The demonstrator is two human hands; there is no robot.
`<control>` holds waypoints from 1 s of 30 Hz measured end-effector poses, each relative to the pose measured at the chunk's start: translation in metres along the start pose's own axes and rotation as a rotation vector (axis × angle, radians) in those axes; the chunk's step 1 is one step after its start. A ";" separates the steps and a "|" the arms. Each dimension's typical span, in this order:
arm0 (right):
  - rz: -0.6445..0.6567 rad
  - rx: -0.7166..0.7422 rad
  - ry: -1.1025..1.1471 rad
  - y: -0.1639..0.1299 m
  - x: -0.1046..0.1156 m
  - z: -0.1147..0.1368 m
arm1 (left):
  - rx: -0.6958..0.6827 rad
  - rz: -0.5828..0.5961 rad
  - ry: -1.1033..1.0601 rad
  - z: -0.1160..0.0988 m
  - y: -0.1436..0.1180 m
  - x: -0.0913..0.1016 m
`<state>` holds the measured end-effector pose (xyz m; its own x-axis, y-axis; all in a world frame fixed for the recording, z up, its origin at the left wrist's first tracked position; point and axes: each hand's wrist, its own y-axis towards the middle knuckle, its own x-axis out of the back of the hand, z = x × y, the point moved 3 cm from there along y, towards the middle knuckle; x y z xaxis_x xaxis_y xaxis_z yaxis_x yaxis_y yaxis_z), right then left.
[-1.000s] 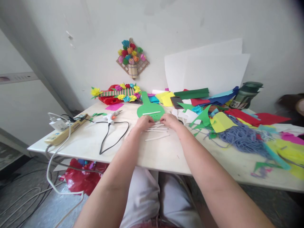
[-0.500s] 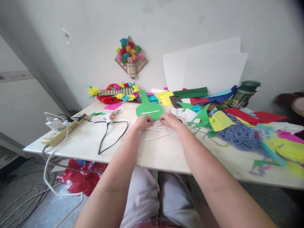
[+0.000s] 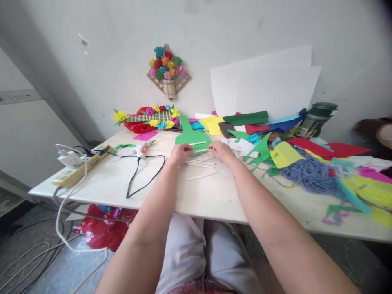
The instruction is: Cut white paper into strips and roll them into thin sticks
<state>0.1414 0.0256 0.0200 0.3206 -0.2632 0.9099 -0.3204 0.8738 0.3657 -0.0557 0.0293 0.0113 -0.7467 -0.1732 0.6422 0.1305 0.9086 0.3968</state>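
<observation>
The fingertips of both hands (image 3: 200, 151) are too small to tell what they pinch at the near edge of the green shape (image 3: 192, 136). A person (image 3: 375, 134) at the far right is blurred and cut by the edge. The label on the bottle (image 3: 315, 119) cannot be read. The desk (image 3: 202, 196) hides most of the red bag (image 3: 102, 228).

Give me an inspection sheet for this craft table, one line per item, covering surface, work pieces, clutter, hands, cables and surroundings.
Surface: white table, bare patch at the left front.
Work pieces: green guitar cutout lying flat; white strip held across its lower edge; loose white strips beside it.
Clutter: coloured paper scraps, blue yarn, green bottle.
Hands: left hand and right hand each pinch an end of the strip.
Cables: glue gun with black cord, power strip.
Surroundings: flower decoration on wall, white sheets.
</observation>
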 end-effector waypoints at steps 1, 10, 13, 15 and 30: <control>-0.026 -0.032 0.023 0.000 0.001 -0.001 | 0.017 -0.040 -0.006 0.002 0.001 0.002; 0.153 0.097 0.157 -0.007 0.003 0.010 | 0.135 -0.119 0.109 0.015 0.004 0.004; 0.180 0.153 0.112 -0.007 0.003 0.011 | 0.170 -0.134 0.208 0.015 0.003 0.005; 0.190 0.165 0.083 -0.006 0.002 0.009 | 0.207 -0.160 0.267 0.013 0.002 0.005; 0.268 0.196 -0.049 -0.001 -0.004 0.011 | -0.076 -0.163 0.265 -0.004 -0.002 0.007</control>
<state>0.1308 0.0216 0.0182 0.1601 -0.0576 0.9854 -0.5542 0.8209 0.1381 -0.0585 0.0251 0.0175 -0.5669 -0.4162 0.7109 0.0794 0.8313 0.5501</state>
